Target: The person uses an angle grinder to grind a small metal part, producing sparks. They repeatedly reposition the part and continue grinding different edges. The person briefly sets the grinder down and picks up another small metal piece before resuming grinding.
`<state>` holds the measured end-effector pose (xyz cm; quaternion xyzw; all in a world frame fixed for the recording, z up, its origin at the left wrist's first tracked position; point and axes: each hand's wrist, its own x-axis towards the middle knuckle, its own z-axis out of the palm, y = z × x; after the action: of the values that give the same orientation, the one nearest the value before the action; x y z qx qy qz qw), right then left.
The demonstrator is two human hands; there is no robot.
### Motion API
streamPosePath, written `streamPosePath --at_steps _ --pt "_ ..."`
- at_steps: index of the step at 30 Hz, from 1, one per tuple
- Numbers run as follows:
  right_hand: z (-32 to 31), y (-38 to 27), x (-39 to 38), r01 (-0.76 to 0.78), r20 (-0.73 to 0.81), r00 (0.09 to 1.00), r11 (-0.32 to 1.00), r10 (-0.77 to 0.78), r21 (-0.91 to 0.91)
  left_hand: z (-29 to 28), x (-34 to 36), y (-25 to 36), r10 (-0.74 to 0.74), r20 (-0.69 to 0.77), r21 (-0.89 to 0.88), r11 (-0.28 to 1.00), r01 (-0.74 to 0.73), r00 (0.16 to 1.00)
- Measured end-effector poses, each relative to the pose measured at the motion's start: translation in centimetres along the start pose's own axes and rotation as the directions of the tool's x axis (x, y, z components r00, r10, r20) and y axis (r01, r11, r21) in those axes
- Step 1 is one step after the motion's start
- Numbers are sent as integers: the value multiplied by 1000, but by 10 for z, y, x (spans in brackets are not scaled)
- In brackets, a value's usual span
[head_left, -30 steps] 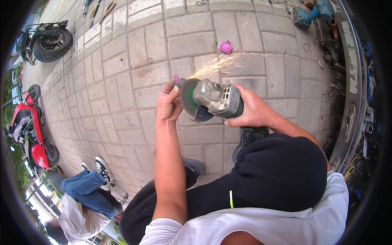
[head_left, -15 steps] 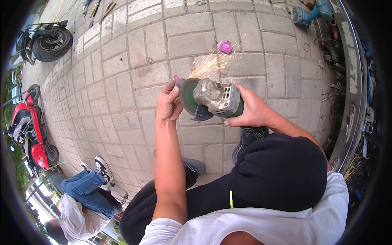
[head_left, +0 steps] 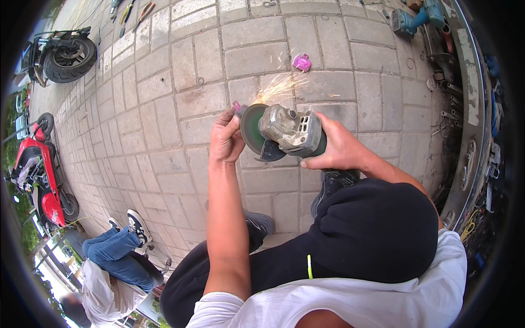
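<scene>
My right hand (head_left: 340, 145) is wrapped round the body of a worn grey angle grinder (head_left: 290, 128). Its greenish disc (head_left: 254, 129) faces left, with a dark guard (head_left: 270, 151) below. My left hand (head_left: 226, 134) pinches a small pink part (head_left: 236, 105) against the disc's upper left edge; the disc and my fingers hide most of it. From the top of the disc, sparks (head_left: 280, 87) fly up and to the right. Beyond them, a second pink piece (head_left: 301, 62) lies on the paving, touched by neither hand.
A teal power tool (head_left: 418, 19) and several wrenches (head_left: 449, 115) lie along the right side by a metal edge (head_left: 469, 158). Pliers (head_left: 145, 12) rest at the far left. A red scooter (head_left: 46, 177), a motorcycle wheel (head_left: 70, 59) and a seated person (head_left: 117, 259) are on the left.
The spray of sparks has changed shape, with stray sparks now farther right. Both hands, the grinder and the pink pieces stay in place.
</scene>
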<state>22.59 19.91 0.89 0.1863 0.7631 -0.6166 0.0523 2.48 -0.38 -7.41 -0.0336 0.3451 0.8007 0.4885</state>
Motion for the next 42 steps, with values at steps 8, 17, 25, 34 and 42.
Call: streamPosePath --at_steps 8,17,25,34,42 --pt "0 -1 0 18 -12 1000 1000 -18 -4 1 1 0 -18 5 13 1000 18 1000" --pt "-1 -5 1 4 3 1000 1000 -4 -6 3 -1 0 -11 15 7 1000 11 1000" --pt "-1 -3 0 3 5 1000 1000 -3 9 1 0 -1 -3 19 -20 1000 3 1000" --pt "-1 -3 -1 1 6 1000 1000 -1 -5 -1 0 -1 2 23 -26 1000 -1 1000" --pt "0 4 -6 -70 12 997 997 70 -20 -7 2 0 29 54 -30 999 -27 998"
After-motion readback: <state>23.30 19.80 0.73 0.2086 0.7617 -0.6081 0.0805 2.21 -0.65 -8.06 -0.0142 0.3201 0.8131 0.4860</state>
